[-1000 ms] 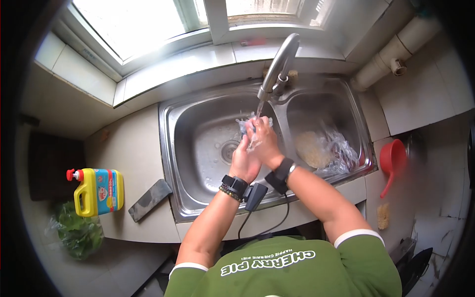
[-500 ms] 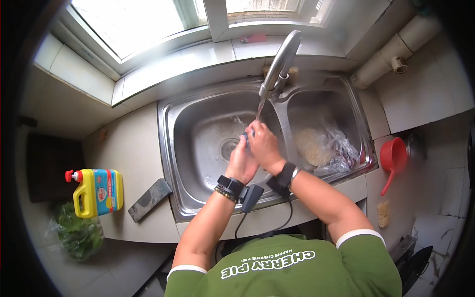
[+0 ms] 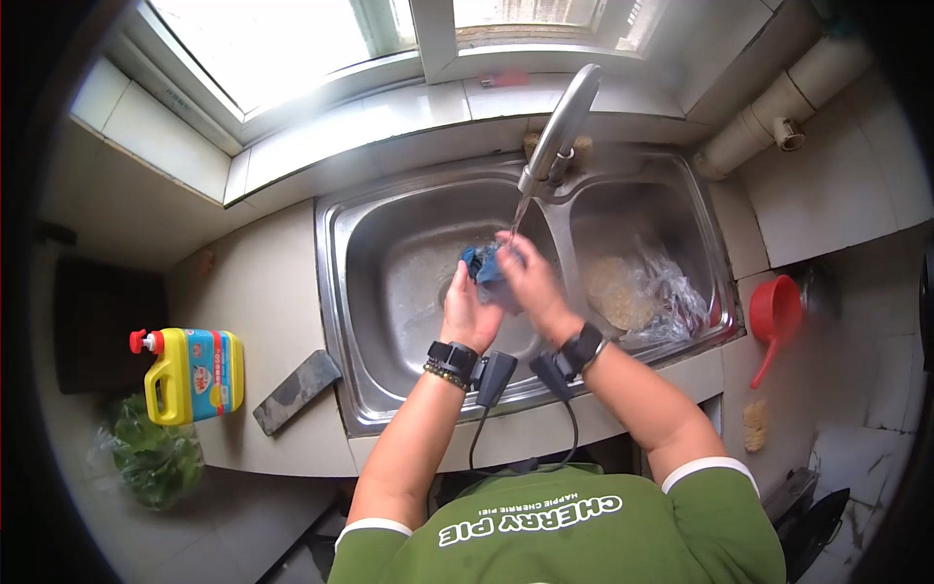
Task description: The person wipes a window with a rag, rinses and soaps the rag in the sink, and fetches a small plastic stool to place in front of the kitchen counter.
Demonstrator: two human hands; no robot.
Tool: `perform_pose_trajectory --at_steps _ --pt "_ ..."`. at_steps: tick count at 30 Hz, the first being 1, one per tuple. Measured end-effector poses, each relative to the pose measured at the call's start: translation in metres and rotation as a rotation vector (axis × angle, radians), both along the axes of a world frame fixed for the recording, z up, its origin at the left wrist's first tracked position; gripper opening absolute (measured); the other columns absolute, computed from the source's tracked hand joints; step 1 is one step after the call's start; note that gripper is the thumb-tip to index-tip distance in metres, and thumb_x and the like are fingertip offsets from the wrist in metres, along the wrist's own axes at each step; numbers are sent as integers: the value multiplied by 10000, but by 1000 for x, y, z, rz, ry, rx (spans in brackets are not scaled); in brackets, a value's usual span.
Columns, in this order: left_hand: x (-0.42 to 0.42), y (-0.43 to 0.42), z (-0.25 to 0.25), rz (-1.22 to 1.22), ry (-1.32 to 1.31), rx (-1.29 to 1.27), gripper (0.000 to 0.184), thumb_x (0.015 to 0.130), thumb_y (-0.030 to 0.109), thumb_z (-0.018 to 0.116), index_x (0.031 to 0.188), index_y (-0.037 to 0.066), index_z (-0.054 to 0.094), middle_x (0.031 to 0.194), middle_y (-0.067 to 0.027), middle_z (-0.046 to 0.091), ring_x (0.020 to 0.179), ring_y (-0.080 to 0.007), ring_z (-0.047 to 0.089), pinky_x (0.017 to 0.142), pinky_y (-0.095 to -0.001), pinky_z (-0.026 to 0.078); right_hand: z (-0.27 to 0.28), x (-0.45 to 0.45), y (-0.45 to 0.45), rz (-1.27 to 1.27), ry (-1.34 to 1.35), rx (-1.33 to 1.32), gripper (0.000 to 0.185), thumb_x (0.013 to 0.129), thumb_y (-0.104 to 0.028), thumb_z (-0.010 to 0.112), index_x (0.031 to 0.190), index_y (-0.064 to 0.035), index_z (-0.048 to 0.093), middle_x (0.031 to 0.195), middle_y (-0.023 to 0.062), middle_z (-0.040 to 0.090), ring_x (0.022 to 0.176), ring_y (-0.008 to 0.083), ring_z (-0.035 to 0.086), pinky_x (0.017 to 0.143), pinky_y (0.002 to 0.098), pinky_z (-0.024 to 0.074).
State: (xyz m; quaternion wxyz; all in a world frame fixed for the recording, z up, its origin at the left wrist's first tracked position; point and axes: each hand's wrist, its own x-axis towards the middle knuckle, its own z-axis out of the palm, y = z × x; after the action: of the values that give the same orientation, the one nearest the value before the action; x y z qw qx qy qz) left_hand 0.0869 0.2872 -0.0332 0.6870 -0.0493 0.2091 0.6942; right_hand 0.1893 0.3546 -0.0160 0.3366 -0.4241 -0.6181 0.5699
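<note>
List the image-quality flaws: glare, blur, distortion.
Head view: the window is blown out to white, with glare on the tiled sill; head view: the right hand looks smeared, probably by motion, and the blue item is unclear; head view: wide-angle distortion bows the countertop, and the corners go black.

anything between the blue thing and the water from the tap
Yes, seemingly the right hand: its fingers sit beside the blue thing, just where the stream from the tap comes down.
</note>
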Motion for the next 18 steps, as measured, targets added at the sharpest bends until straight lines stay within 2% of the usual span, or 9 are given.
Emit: perform_pose_trajectory --at_steps 2,3,5,6,8,9,12,13,18 --pt "3 1 -1 -50 -35 8 456 993 435 317 1242 91 484 1267 -81 519 1192 -253 478 1041 -417 351 -16 2 -18 135 -334 622 381 886 -242 603 1249 -145 543 1219 160 511 1103 279 500 939 376 410" --pt "4 1 -11 -16 5 -39 476 988 468 312 1225 96 494 1246 -74 534 1180 -238 489 1033 -392 361 -10 2 -24 127 -355 668 373 875 -234 609 1234 -149 551 1227 166 488 1103 299 485 943 386 404" --pt "11 -1 4 -43 -37 -17 462 992 450 310 1192 81 502 1221 -95 546 1154 -260 512 1014 -411 392 9 1 -34 105 -394 752 360 852 -218 621 1202 -156 566 1243 179 443 1104 340 455 953 406 392" --pt "14 -1 9 -58 -59 -7 456 993 441 310 1175 73 507 1209 -106 552 1141 -271 524 1005 -421 407 7 2 -33 89 -429 716 343 847 -212 623 1180 -151 570 1221 172 441 1093 338 454 945 409 396" --pt "16 5 2 -5 70 -73 401 1007 384 317 1167 71 509 1195 -93 554 1123 -234 527 986 -383 420 1 1 -25 65 -497 651 310 837 -199 626 1138 -139 576 1176 158 436 1072 335 453 928 415 404" --pt "16 5 8 -1 143 -89 397 1012 370 308 1178 69 505 1195 -86 552 1127 -222 518 989 -366 410 3 -1 -24 46 -452 712 209 859 -191 595 1049 -112 564 1056 149 471 999 337 507 841 425 450" --pt "17 7 13 20 248 -225 358 1022 311 295 1173 59 498 1159 -81 558 1094 -203 530 962 -353 429 1 -8 -21 44 -471 490 186 899 -287 542 1013 -140 530 986 152 483 900 366 557 747 457 486" --pt "18 7 6 25 263 -231 354 1018 320 313 1175 63 499 1160 -81 562 1082 -205 541 948 -363 447 -2 -10 -19 12 -502 563 168 915 -282 509 967 -122 502 930 145 527 772 371 588 665 466 500" --pt "18 5 15 -23 339 -274 336 1014 318 332 1177 74 496 1145 -73 571 1045 -191 563 908 -362 471 -1 -18 -4 79 -590 481 152 925 -238 479 945 -88 496 841 182 624 774 384 611 654 483 491"
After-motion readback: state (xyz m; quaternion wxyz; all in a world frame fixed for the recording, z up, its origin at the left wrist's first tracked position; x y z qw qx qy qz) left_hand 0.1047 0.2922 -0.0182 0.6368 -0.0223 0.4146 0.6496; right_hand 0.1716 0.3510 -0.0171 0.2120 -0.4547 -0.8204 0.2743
